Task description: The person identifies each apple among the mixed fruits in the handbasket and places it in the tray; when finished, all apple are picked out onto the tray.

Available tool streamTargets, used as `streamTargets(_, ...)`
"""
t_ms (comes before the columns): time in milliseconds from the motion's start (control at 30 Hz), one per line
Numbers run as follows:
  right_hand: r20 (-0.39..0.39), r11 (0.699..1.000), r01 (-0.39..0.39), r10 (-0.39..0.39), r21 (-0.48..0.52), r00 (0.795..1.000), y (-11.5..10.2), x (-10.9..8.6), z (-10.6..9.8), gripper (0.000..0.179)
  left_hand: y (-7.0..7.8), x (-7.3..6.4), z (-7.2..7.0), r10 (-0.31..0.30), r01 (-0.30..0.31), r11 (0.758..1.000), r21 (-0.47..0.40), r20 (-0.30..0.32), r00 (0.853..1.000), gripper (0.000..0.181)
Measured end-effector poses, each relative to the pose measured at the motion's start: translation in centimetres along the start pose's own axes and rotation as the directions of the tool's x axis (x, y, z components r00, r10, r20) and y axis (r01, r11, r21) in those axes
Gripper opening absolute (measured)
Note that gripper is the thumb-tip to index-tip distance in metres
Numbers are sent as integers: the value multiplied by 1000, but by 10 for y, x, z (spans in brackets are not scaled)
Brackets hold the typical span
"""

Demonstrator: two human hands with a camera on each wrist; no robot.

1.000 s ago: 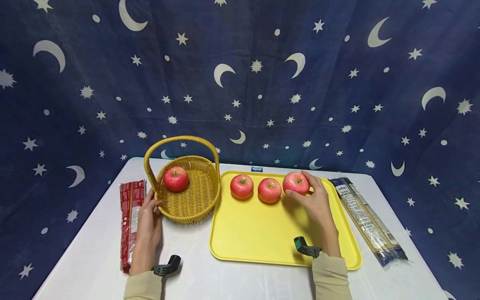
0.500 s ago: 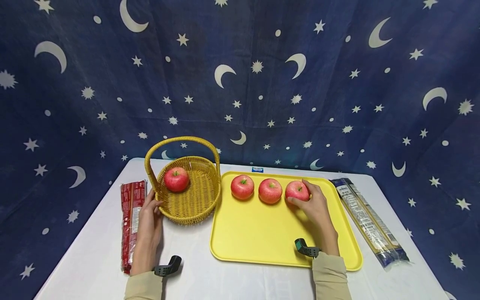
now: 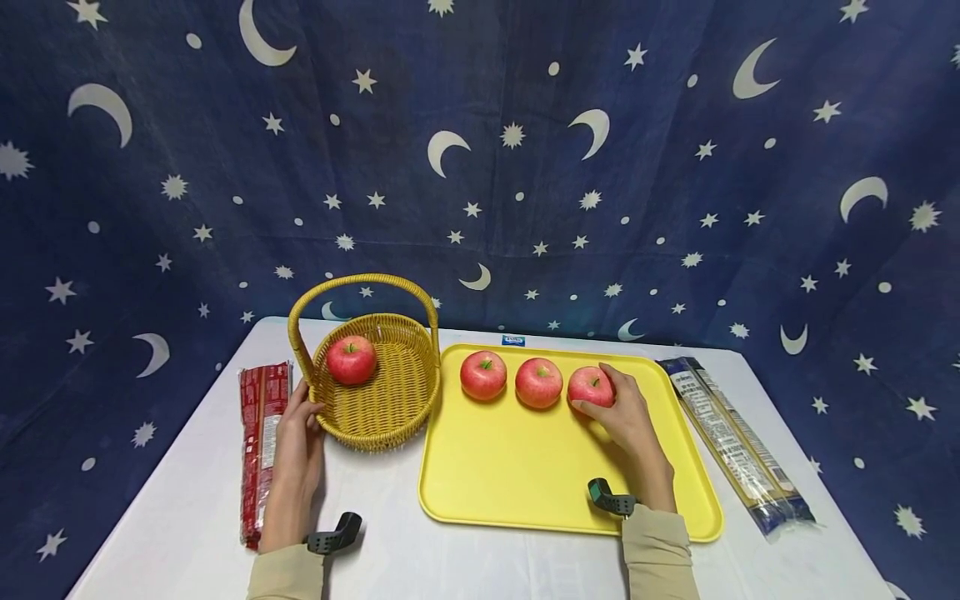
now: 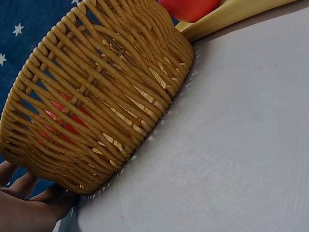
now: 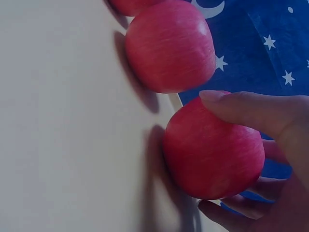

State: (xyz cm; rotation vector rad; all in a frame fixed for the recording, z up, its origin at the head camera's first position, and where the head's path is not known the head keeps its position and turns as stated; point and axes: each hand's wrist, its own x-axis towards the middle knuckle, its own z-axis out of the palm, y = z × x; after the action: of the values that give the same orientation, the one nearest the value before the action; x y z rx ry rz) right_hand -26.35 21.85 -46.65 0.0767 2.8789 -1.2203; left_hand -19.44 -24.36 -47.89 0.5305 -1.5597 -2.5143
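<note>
My right hand [image 3: 626, 417] grips a red apple [image 3: 589, 387], thumb on its near side and fingers around the far side. The right wrist view shows this apple [image 5: 212, 147] low over the tray, its shadow beside it. Two more apples stand in a row to its left on the yellow tray [image 3: 517, 475]: a middle apple [image 3: 538, 382] and a left apple [image 3: 483, 375]. My left hand [image 3: 297, 437] holds the left side of a woven basket [image 3: 397, 387] with an arched handle. Inside that basket lies one apple [image 3: 351, 360]. In the left wrist view, fingers [image 4: 24, 183] touch the basket's wall.
A red packet [image 3: 264, 450] lies left of my left hand on the white table [image 3: 390, 533]. Right of the tray is a long clear-and-blue packet [image 3: 735, 442]. A small blue item [image 3: 513, 340] sits behind the tray. A starry blue cloth [image 3: 480, 167] hangs behind.
My right hand has lowered its apple toward the tray, in line with the other two apples. The left hand and the basket have kept their place.
</note>
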Motion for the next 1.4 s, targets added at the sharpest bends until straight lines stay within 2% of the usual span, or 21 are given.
streamTargets(267,-10,999,35,-35,15,999,-1,-2,-5,86,0,-2,0,-3,3,1000,23,-7,1000,67)
streamTargets(400,-62,995,102,-101,12,993,-5,-4,-12,79,0,-2,0,0,0,1000,29,-10,1000,67)
streamTargets(500,-123,985,175,-173,8,977,-12,-6,-13,71,1,-2,-2,1,0,1000,28,-15,1000,66)
streamTargets(667,-217,960,279,-268,17,938,-31,-11,-9,62,1,-2,-2,0,0,1000,17,-21,1000,66)
streamTargets(800,-284,937,336,-297,100,912,-50,-18,-2,56,1,-1,-2,-7,7,1000,16,-21,1000,67)
streamTargets(867,-299,923,351,-293,161,908,-59,-21,3,53,1,0,-1,-7,7,1000,21,-19,1000,66)
streamTargets(967,-272,902,351,-282,252,920,-73,-24,14,49,1,1,0,5,-5,1000,15,-14,1000,66)
streamTargets(1067,-202,882,343,-290,323,935,-86,-23,26,48,1,1,1,14,-14,1000,6,-12,1000,65)
streamTargets(1133,-156,872,349,-313,343,937,-95,-23,35,47,1,0,1,15,-15,1000,1,-16,1000,64)
streamTargets(1267,-103,852,400,-389,337,916,-111,-22,52,44,1,-2,1,11,-11,1000,-9,-17,1000,62)
streamTargets(1400,-34,822,430,-451,372,892,-125,-20,68,43,1,-2,1,10,-10,1000,-11,-17,1000,60)
